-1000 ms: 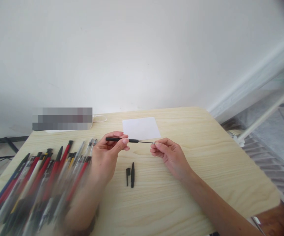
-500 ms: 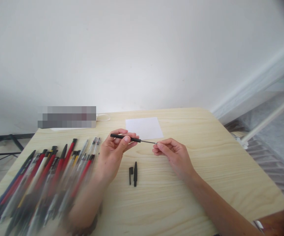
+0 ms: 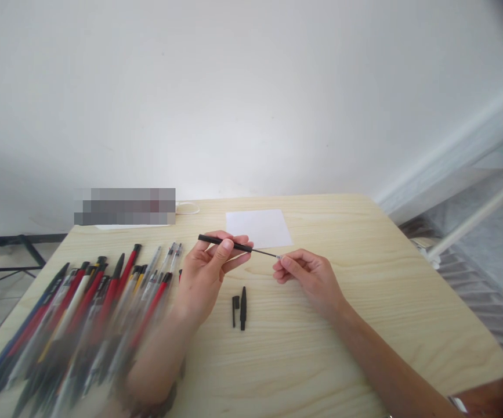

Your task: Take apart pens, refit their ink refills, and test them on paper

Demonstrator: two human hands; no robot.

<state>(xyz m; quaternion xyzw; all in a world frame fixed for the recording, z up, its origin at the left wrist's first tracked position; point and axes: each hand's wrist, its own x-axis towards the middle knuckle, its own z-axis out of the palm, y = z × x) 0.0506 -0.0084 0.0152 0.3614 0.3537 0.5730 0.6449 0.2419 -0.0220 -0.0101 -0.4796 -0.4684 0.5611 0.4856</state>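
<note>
Clock face laid flat on the table point(image 3: 321, 348), 12 toward the wall. Nearest us, at 8, a row of pens point(image 3: 83, 305), long axes roughly 7 to 1; glossy red, clear, white and dark plastic, near ends blurred. Centre: a tapered black piece point(image 3: 243, 309), point at 12; a slim hooked black clip point(image 3: 234, 313) just beside it at 9. Above these we note the black barrel point(image 3: 239, 247), straight, held near-level, axis just past 9 to just past 3; a thin dark rod point(image 3: 263, 252) leaves its 3 o'clock end. Left hand point(image 3: 201, 278): half curled, thumb pressing the barrel to the fingers. Right hand point(image 3: 312, 276): nearly closed, thumb and forefinger pinching a small pale bit point(image 3: 278, 257) at the rod's end. Beyond, at 12: smooth white paper point(image 3: 260, 223) on pale wood grain; then the matt white wall point(image 3: 255, 104).
</note>
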